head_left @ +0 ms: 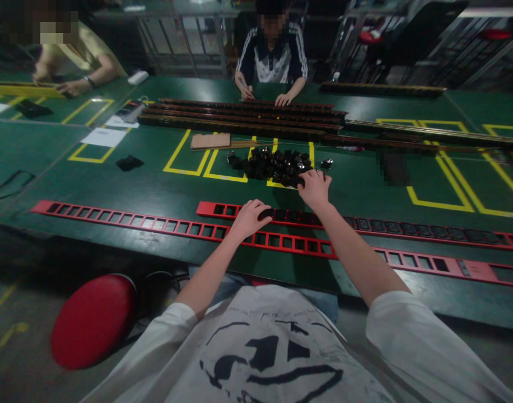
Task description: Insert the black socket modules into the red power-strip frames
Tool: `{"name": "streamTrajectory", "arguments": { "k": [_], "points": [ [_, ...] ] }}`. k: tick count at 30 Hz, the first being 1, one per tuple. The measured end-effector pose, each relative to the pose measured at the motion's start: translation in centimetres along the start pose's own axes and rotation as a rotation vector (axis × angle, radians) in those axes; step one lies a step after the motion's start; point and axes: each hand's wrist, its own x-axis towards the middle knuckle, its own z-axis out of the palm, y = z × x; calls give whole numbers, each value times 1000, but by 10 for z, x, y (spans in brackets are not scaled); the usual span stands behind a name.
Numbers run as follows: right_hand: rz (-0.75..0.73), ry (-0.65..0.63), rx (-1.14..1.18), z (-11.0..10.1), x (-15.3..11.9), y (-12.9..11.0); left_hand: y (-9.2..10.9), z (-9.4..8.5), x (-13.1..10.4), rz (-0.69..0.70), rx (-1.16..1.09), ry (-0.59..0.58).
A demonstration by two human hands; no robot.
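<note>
My left hand (250,219) is over the farther red slotted frame (204,209), its fingers curled on a small black part (265,214) at one of the openings. To the right of it, a row of openings holds black square pieces (391,226). My right hand (315,187) reaches to the near right edge of a heap of small black parts (277,163), some with shiny silver spots. Its thumb and fingers close around a dark piece at the heap's edge, partly hidden. A longer red slotted frame (147,222) lies nearer to me, under my forearms.
Behind the heap lie long dark strips (239,118) and a cardboard piece (210,141). Across the green table (164,193), one person (271,56) holds a pen; another works at far left. White paper (103,137) lies left. A red stool (94,322) stands by the table's front edge.
</note>
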Motion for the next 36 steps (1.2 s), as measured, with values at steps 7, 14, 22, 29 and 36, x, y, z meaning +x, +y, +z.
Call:
{"name": "streamTrajectory", "arguments": {
  "k": [7,14,22,29,36],
  "points": [
    [-57,-43,-48,11,0,-11,0,0,0,-8,10,-6],
    [6,-15,373,11,-9,-6,0,0,0,-2,-1,-3],
    [95,-142,1107,13,-28,-18,1,1,-2,-16,-60,30],
    [-1,-176,1206,10,-55,-56,1,-3,-4,-30,-201,139],
    [-288,75,826,-4,-80,-93,7,-8,3,-136,-384,156]
  ]
}}
